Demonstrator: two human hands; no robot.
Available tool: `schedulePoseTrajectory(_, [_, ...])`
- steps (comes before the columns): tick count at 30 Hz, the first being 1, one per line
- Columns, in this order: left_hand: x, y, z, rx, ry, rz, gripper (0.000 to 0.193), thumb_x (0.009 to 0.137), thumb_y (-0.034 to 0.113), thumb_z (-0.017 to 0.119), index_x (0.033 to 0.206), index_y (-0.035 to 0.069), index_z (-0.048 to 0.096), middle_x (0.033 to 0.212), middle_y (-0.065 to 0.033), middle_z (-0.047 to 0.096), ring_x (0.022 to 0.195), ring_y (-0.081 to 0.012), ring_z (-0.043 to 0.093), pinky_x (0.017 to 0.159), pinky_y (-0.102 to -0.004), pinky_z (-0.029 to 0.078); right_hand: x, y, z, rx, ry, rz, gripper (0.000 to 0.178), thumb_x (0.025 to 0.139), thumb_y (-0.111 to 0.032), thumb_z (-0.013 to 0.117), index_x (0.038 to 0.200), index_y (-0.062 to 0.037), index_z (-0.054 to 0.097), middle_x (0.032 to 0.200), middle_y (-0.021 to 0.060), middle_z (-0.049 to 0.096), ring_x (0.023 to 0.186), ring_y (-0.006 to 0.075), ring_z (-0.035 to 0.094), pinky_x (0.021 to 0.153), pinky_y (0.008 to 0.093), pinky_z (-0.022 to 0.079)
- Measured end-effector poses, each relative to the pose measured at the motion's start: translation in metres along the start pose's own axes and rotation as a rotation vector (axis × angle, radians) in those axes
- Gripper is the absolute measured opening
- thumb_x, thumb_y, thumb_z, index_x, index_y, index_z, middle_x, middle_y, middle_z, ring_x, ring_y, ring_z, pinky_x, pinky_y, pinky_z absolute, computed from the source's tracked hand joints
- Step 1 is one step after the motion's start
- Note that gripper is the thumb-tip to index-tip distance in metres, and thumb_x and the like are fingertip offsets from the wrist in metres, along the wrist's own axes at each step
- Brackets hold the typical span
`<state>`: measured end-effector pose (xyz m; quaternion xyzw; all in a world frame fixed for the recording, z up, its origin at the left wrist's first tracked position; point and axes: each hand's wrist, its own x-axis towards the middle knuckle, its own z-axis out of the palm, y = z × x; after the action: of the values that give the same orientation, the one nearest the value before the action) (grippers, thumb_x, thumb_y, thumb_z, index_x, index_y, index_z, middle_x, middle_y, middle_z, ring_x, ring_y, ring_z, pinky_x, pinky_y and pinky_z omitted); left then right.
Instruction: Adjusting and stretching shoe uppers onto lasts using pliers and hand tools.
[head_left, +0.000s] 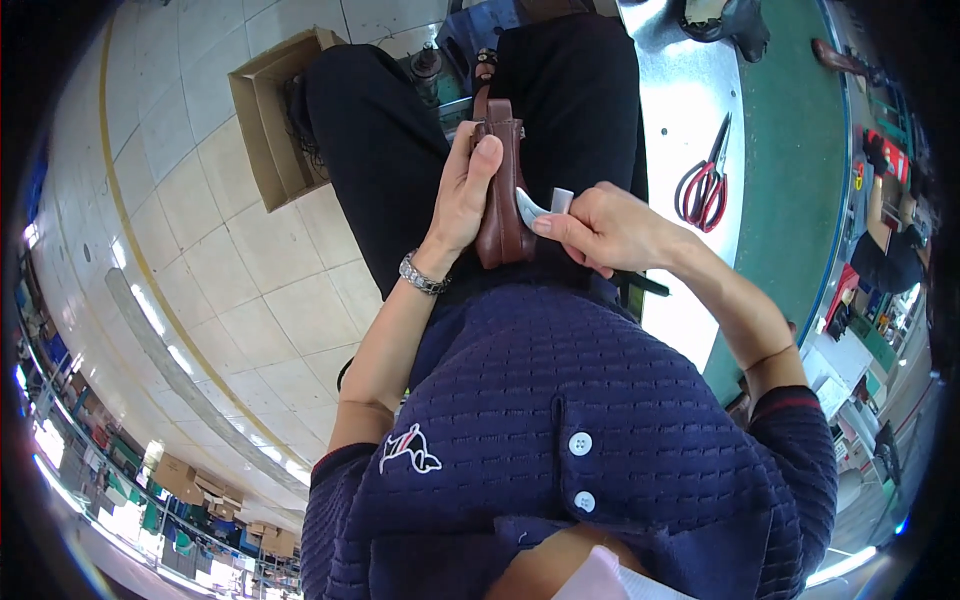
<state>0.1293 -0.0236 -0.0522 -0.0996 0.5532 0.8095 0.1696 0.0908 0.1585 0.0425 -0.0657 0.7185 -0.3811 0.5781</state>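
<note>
Left hand (468, 185) grips a brown leather case (508, 205), thumb pressed on the upper face, fingers wrapped round its left side, mostly hidden. Right hand (600, 228) pinches a white curved piece (529, 209) between thumb and fingers; a pale flat tab (562, 200) sticks up beside its knuckles, maybe the same piece's other end, can't tell.

Key relation: case lies immediately left of the right hand, long axis running away from the wearer, roughly in line with the thighs. White piece bridges the gap crosswise, its tip at the case's right side; contact or just short, can't tell. Left hand is nearer, being on the case; right hand itself stays clear of the leather.

Beyond the left hand's fingertips, a narrow brown strap (482, 102) leads away from the case. Red-handled scissors (711, 170) lie right of and beyond the right hand, on a shiny metal tabletop (680, 95). Open cardboard box (252, 150) well left of the left hand.
</note>
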Motion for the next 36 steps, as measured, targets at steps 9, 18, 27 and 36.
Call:
schedulePoseTrajectory(9, [0.021, -0.033, -0.029, -0.434, -0.114, -0.249, 0.092, 0.086, 0.08, 0.022, 0.129, 0.003, 0.047, 0.108, -0.0158, 0.063, 0.098, -0.0227, 0.063, 0.089, -0.0361, 0.051, -0.013, 0.018, 0.017, -0.465, 0.218, -0.174, 0.06, 0.097, -0.049, 0.048, 0.071, 0.0011, 0.069, 0.062, 0.0197, 0.063, 0.061, 0.0362, 0.065, 0.061, 0.0444, 0.052])
schedulePoseTrajectory(18, [0.016, 0.008, 0.011, -0.131, -0.159, -0.364, 0.089, 0.092, 0.075, 0.012, 0.083, 0.002, 0.063, 0.078, -0.0103, 0.065, 0.071, -0.0175, 0.063, 0.07, -0.0281, 0.051, -0.013, 0.148, -0.034, -0.687, 1.127, 0.318, 0.036, 0.097, -0.02, 0.053, 0.128, -0.0011, 0.053, 0.109, 0.0261, 0.061, 0.084, 0.0362, 0.065, 0.07, 0.0449, 0.053])
schedulePoseTrajectory(27, [0.032, 0.073, 0.053, 0.443, -0.578, 0.501, 0.059, 0.105, 0.039, 0.022, 0.081, 0.003, 0.063, 0.077, -0.0088, 0.064, 0.081, -0.0277, 0.063, 0.097, -0.0429, 0.043, 0.008, 0.099, -0.057, 0.326, 0.812, -0.365, 0.049, 0.098, -0.026, 0.056, 0.14, -0.0031, 0.045, 0.127, 0.0109, 0.059, 0.112, 0.0182, 0.057, 0.095, 0.032, 0.046])
schedulePoseTrajectory(36, [0.031, 0.108, 0.086, 0.691, -0.777, 0.897, 0.024, 0.092, 0.024, 0.055, 0.075, 0.009, 0.064, 0.077, -0.0043, 0.062, 0.083, -0.025, 0.061, 0.084, -0.0374, 0.048, 0.006, 0.015, -0.06, 0.974, 0.389, -0.667, 0.064, 0.079, -0.013, 0.075, 0.135, -0.0046, 0.046, 0.11, 0.0063, 0.063, 0.096, 0.0129, 0.06, 0.083, 0.0295, 0.049])
